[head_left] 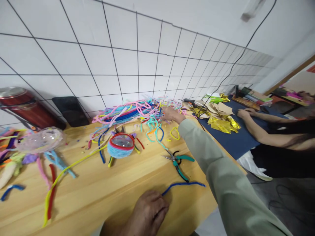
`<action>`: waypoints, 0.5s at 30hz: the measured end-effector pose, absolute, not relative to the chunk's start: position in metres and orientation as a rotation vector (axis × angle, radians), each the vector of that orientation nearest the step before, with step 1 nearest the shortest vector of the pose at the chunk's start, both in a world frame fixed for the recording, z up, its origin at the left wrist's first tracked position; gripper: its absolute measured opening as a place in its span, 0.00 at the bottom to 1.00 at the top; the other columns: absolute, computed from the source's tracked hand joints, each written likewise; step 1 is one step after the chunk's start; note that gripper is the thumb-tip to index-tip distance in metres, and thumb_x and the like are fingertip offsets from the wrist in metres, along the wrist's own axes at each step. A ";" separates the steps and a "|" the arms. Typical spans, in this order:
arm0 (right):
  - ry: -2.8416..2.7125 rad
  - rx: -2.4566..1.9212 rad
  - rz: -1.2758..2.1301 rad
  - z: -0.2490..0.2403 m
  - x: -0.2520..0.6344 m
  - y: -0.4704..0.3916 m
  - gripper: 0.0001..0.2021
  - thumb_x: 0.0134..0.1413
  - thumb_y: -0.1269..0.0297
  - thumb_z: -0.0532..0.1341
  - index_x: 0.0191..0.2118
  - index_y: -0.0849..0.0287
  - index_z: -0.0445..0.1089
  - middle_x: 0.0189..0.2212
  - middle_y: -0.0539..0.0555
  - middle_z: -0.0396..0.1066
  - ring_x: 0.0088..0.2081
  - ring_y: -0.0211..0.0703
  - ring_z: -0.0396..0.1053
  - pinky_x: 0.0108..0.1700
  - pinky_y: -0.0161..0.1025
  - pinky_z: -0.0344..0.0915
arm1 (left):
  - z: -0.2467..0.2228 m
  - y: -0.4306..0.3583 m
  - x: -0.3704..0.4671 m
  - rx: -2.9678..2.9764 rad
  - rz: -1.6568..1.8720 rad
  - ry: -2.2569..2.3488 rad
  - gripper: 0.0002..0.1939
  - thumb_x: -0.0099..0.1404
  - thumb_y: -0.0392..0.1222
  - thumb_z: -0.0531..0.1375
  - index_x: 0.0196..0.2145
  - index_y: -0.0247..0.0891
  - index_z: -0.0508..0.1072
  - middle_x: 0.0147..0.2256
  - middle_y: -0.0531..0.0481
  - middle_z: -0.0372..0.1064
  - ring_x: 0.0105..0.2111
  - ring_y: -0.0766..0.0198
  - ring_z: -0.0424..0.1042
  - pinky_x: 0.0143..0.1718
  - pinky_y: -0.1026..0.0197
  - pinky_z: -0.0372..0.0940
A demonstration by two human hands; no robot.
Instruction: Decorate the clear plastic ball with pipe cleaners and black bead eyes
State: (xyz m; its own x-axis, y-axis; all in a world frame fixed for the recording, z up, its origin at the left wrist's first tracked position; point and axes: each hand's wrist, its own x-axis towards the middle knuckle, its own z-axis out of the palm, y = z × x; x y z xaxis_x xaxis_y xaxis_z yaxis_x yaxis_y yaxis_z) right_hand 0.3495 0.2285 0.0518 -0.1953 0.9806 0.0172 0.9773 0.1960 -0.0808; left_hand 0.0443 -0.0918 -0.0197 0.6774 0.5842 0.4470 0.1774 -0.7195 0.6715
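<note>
My left hand [150, 211] is closed near the front edge of the wooden table, gripping one end of a dark blue pipe cleaner [183, 184] that sticks out to the right. Farther off, my right hand [172, 114] reaches into a tangled heap of coloured pipe cleaners [137, 112] by the wall; the heap covers its fingertips. Between the hands lie green-handled pliers [177, 162] with their handles spread. Left of them sits a clear rounded shell [121, 149] wrapped in light blue and red pipe cleaner.
On the left stand a red thermos [31, 108] and a dark phone [70, 110] leaning on the tiled wall. A long yellow pipe cleaner [73, 165] crosses the table. At right, another person's hands [246, 113] rest by a blue table with gold foil scraps [222, 124].
</note>
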 end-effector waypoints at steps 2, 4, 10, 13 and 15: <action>-2.389 -1.966 0.082 0.047 0.341 0.227 0.22 0.61 0.66 0.71 0.60 0.64 0.76 0.58 0.68 0.80 0.60 0.60 0.78 0.61 0.46 0.72 | -0.017 -0.093 0.043 2.286 0.888 0.596 0.16 0.82 0.44 0.54 0.39 0.43 0.79 0.35 0.47 0.79 0.34 0.63 0.79 0.42 0.65 0.76; -2.384 -1.979 0.076 0.044 0.332 0.225 0.18 0.64 0.68 0.68 0.58 0.63 0.78 0.58 0.67 0.81 0.61 0.58 0.78 0.61 0.44 0.71 | -0.014 -0.094 0.041 2.284 0.912 0.594 0.14 0.82 0.43 0.55 0.41 0.43 0.79 0.35 0.47 0.79 0.35 0.62 0.79 0.43 0.64 0.76; -2.320 -1.983 0.038 0.043 0.302 0.228 0.14 0.69 0.68 0.62 0.55 0.60 0.80 0.58 0.65 0.81 0.62 0.56 0.77 0.61 0.43 0.71 | -0.018 -0.090 0.043 2.295 0.940 0.558 0.11 0.81 0.41 0.56 0.42 0.43 0.77 0.34 0.48 0.79 0.34 0.62 0.79 0.41 0.63 0.74; -2.280 -1.995 0.032 0.044 0.286 0.227 0.15 0.70 0.68 0.60 0.56 0.61 0.79 0.58 0.67 0.81 0.60 0.59 0.78 0.60 0.46 0.73 | -0.027 -0.086 0.046 2.302 0.928 0.485 0.13 0.82 0.42 0.55 0.39 0.42 0.75 0.30 0.51 0.77 0.29 0.63 0.76 0.33 0.64 0.70; -2.261 -2.006 0.043 0.045 0.276 0.226 0.15 0.70 0.69 0.59 0.56 0.64 0.79 0.57 0.70 0.81 0.59 0.62 0.79 0.59 0.49 0.74 | -0.031 -0.083 0.047 2.305 0.920 0.449 0.13 0.82 0.42 0.54 0.39 0.42 0.74 0.29 0.51 0.77 0.28 0.64 0.75 0.30 0.64 0.67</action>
